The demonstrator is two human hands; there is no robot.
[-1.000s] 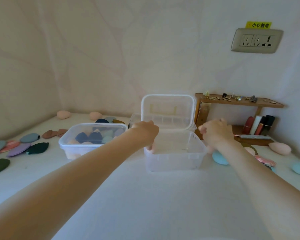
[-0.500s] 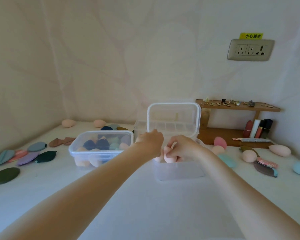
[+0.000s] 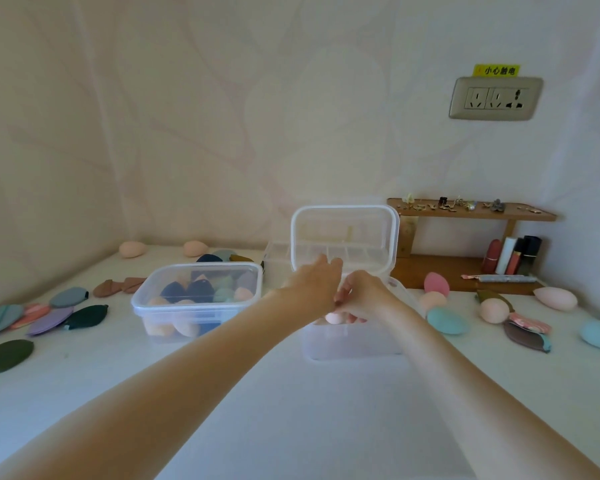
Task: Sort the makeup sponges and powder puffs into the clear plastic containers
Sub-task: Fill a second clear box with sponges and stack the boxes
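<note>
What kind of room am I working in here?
Probably a home vanity or dressing corner: a white tabletop against papered walls, a small wooden shelf holding jewellery, lipstick tubes beneath it, and a wall socket.

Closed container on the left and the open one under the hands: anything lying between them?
Head view: only the left forearm crosses above that gap; the white table looks bare between the closed container and open container.

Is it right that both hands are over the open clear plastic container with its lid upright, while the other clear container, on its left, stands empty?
Not quite. The head view shows the clear container on the left is not empty: it holds sponges in dark blue, green and peach. The rest stands: the left hand and right hand are over the open clear container, whose lid stands upright.
</note>
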